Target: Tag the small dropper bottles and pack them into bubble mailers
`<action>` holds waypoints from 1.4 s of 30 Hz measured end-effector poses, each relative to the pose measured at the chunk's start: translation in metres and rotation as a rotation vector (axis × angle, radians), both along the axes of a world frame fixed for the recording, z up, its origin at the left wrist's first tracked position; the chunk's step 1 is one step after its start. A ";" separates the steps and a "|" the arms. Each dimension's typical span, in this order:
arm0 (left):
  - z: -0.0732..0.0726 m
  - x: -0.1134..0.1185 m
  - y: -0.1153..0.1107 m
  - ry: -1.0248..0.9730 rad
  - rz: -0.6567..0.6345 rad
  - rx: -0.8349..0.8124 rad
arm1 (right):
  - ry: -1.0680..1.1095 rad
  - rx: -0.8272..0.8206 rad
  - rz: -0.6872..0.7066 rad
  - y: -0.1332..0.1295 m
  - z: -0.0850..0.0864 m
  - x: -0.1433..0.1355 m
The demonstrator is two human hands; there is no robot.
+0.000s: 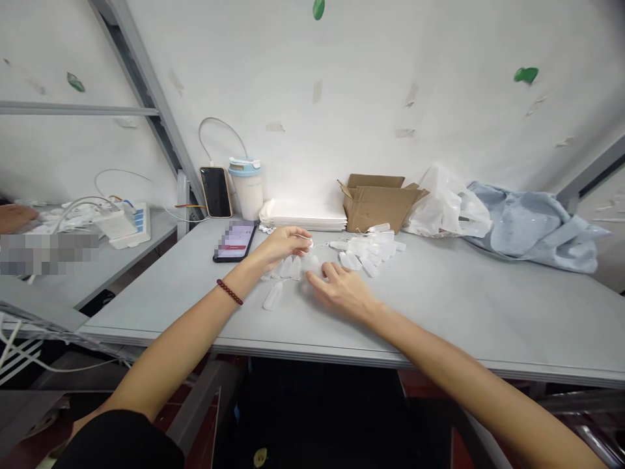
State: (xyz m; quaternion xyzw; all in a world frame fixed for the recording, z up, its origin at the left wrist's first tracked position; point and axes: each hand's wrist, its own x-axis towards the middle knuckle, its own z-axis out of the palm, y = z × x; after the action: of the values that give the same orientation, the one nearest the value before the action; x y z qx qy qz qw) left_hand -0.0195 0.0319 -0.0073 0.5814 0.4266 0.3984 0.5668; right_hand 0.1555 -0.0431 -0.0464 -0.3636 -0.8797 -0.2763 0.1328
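Observation:
My left hand (pixel 289 245), with a dark red bead bracelet (pixel 229 292) on its wrist, is closed in a pinch on a small white piece whose string runs to the right. Below its fingers lie several translucent white tags (pixel 291 268), and one separate tag (pixel 273 296) rests nearer the table's front edge. My right hand (pixel 340 286) is low over the table just right of these tags, thumb and index finger apart, with nothing visible between them. Beyond it, to the upper right, is a pile of similar tags (pixel 372 248) with strings.
Left of my left hand lies a phone (pixel 235 241); another phone (pixel 215 191) leans beside a cup (pixel 247 189). Behind are a white stack (pixel 305 215), an open cardboard box (pixel 378 205), a plastic bag (pixel 444 205) and blue cloth (pixel 537 225). Someone's hand (pixel 17 215) is at far left.

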 end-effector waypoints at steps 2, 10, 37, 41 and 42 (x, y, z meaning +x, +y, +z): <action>-0.001 0.001 -0.001 -0.037 -0.015 -0.044 | 0.026 0.091 0.029 0.002 -0.001 0.002; 0.002 0.005 -0.007 -0.287 -0.208 -0.188 | 0.108 0.044 -0.022 0.008 -0.003 0.006; 0.002 0.021 -0.018 -0.433 -0.324 -0.034 | 1.529 -1.633 0.448 0.025 0.025 0.027; 0.003 0.024 -0.021 -0.466 -0.319 -0.014 | 1.483 -1.670 0.448 0.023 0.027 0.026; 0.003 0.024 -0.022 -0.466 -0.313 -0.020 | 1.467 -1.684 0.444 0.022 0.027 0.026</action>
State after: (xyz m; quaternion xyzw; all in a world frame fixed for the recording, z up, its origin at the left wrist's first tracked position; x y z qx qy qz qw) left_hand 0.0041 0.0103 -0.0040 0.5274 0.1936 0.4247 0.7099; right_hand 0.1811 -0.0210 -0.0195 -0.2472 -0.5407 0.7111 0.3752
